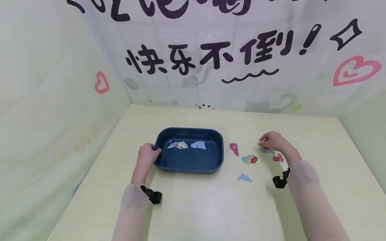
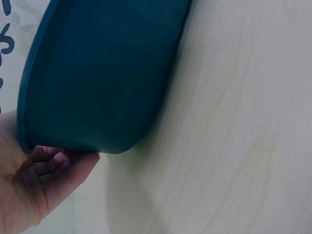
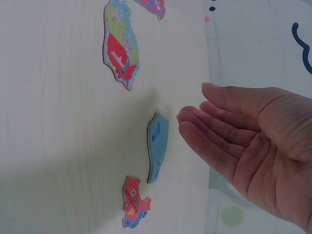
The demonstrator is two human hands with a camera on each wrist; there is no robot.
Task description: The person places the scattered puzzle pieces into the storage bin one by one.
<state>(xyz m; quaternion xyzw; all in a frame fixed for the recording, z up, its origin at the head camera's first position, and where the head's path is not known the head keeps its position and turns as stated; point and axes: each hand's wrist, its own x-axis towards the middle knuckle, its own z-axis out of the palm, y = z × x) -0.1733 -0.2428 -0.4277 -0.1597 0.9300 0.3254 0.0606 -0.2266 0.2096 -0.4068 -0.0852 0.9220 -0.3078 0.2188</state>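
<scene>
Blue piece [image 3: 158, 148]: flat on the table [image 1: 211, 207], right of the tray, partly under the right hand [image 1: 272, 140] in the head view. Key relation: it's below the right fingertips and on the person's side of them. Long axis runs roughly left-right across the table, narrower end to the right (the wrist view turns that near vertical).

Right hand is by far the nearer one. Fingers loosely bent, thumb spread off them, nothing held. Right wrist view shows a clear gap between fingertips and piece, so no contact; height above the table I can't judge.

Neighbours: red-and-blue piece [image 1: 278, 157] just beside the narrow end, green-and-red piece [image 1: 249, 159] near on the left, red-purple piece [image 1: 234, 149] beyond that, closer to the tray. Pale blue piece [image 1: 244, 177] sits apart, nearer the person.

Dark blue tray [image 1: 187, 159] is further left, long side left-right, with a yellow-patterned piece [image 1: 178, 145] and a light blue piece [image 1: 198, 145] inside, apart from each other. Left hand [image 1: 147, 154] grips its left end, thumb at the rim, fingers tucked underneath.
</scene>
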